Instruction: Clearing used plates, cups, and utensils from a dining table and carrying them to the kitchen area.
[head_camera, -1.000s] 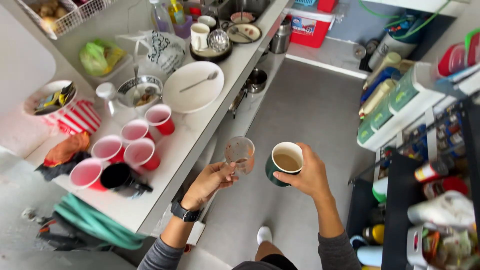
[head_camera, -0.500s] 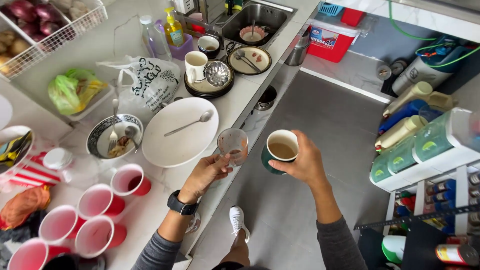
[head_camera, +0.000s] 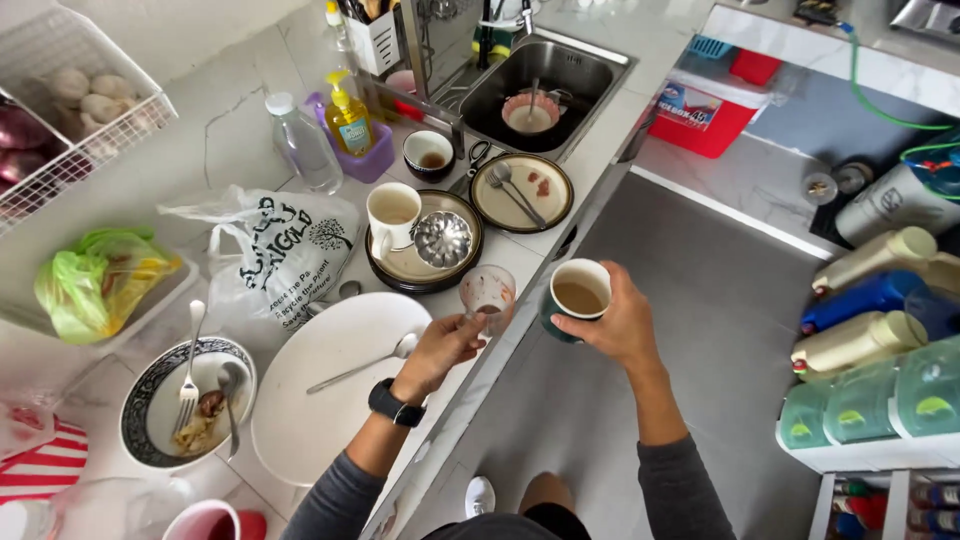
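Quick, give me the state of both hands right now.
Left hand: closed around a dirty clear glass, held over the counter edge.
Right hand: closed around a dark green mug with brown drink in it.

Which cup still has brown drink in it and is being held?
The dark green mug in the right hand. It holds a light brown drink. The white mug stands on the counter, and the left hand holds a nearly empty clear glass.
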